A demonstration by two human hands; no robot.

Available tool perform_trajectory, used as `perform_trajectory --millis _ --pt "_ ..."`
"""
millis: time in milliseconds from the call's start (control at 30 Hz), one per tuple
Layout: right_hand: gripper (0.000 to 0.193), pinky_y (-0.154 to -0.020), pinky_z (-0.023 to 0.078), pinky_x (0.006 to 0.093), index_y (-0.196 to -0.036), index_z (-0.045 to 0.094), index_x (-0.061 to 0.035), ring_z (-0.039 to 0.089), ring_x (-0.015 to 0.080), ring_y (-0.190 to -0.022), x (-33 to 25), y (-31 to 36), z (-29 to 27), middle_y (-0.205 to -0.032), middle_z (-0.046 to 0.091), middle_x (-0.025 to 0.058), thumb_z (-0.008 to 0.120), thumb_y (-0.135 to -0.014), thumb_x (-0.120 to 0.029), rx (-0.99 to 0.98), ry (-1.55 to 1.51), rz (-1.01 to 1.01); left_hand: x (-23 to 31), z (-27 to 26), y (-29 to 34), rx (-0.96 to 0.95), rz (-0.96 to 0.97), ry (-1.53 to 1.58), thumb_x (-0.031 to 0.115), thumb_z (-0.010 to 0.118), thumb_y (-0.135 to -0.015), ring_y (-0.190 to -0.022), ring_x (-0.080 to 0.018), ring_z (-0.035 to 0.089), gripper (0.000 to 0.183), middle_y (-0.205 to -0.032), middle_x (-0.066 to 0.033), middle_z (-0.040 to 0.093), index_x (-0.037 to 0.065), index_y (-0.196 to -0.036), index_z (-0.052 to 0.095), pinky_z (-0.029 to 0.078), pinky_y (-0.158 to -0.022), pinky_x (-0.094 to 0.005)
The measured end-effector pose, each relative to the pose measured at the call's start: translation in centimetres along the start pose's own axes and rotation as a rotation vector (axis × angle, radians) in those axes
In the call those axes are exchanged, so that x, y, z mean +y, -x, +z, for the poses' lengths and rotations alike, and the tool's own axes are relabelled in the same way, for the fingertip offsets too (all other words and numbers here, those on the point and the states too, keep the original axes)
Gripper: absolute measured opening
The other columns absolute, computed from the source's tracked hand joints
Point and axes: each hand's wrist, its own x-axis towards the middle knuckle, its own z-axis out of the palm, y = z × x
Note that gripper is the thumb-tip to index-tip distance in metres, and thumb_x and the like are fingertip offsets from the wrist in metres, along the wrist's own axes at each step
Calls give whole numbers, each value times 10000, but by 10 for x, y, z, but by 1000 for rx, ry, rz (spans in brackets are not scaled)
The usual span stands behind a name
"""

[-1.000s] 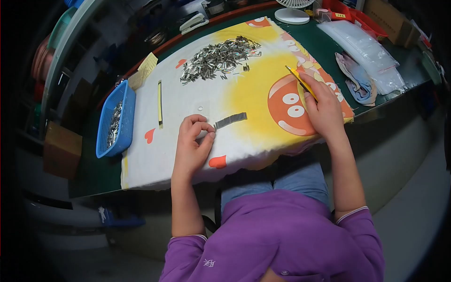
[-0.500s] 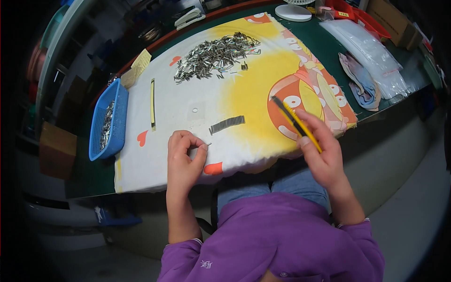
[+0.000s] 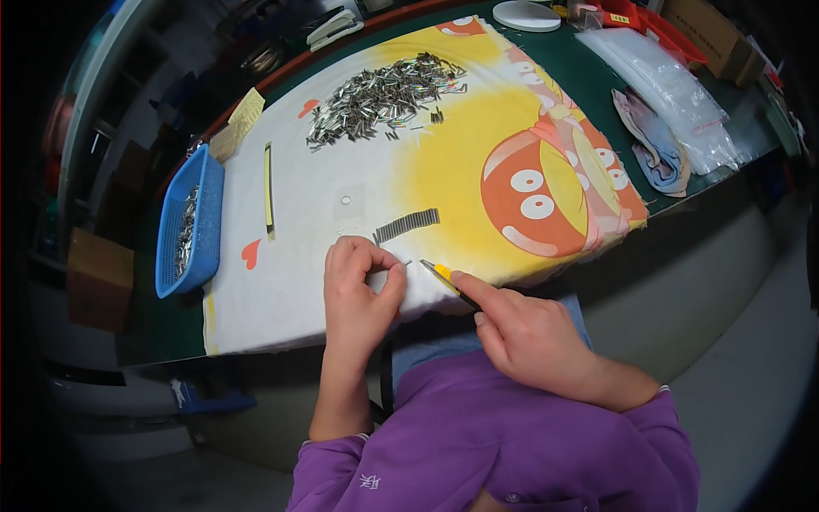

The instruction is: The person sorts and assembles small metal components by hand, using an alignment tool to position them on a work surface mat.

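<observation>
My left hand (image 3: 365,286) is closed in a pinch near the front edge of the cloth. A small, thin metal pin (image 3: 407,262) sticks out between its thumb and fingertip. My right hand (image 3: 533,337) grips a yellow and black utility knife (image 3: 450,282), its tip pointing at the pin, a small gap apart. Just beyond my left hand lies a neat row of short grey metal pins (image 3: 409,224), side by side. Farther back is a loose heap of similar shiny metal pins (image 3: 375,101). A small clear square with a ring mark (image 3: 346,200) rests left of the row.
White and yellow printed cloth (image 3: 299,290) covers the green table. A narrow yellow and black strip (image 3: 269,192) lies left, beside a blue basket (image 3: 209,183) of metal pieces. Plastic bags (image 3: 657,94) and a folded cloth (image 3: 653,149) lie right; a stapler (image 3: 334,30) is behind.
My right hand has swung down and left, bringing the knife from above the printed cloth to the pin. My left hand has shifted slightly right, still pinching the pin.
</observation>
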Motion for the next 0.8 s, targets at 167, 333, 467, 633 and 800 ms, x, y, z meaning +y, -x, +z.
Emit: perform_trajectory --millis 167,333,467,633,800 --pt "510 -507 505 367 -1336 515 -71 603 246 -556 -3 -3 3 -693 541 78 621 -837 -89 -1 -3 7 -1 2 0 20 15 -20 -6 679 -696 -829 -275 534 106 -829 -94 535 21 -722 580 444 -749 -362" --pt "500 -546 519 376 -1323 525 -71 631 260 -609 -9 -6 3 -739 585 98 612 -831 -67 -24 -22 40 0 1 0 7 11 -33 -5 677 -694 -826 -278 534 110 -826 -93 536 23 -720 574 442 -751 -365" --pt "498 -572 527 384 -1320 528 -66 644 273 -637 -13 -6 3 -772 618 111 598 -827 -43 -57 -6 76 -2 2 0 18 24 -28 -3 678 -694 -822 -280 534 116 -816 -92 535 23 -716 566 442 -752 -368" --pt "501 -532 519 370 -1321 525 -60 629 262 -588 -12 -8 7 -726 584 101 616 -828 -71 -32 13 45 -2 2 0 22 25 -32 -4 673 -698 -810 -287 535 117 -796 -98 533 21 -711 559 443 -749 -375" --pt "504 -496 510 359 -1317 525 -56 615 251 -542 -6 -8 11 -687 560 91 635 -828 -100 1 -13 14 2 1 -2 13 6 -30 -4 671 -700 -801 -292 536 118 -786 -102 534 19 -706 555 445 -739 -380"
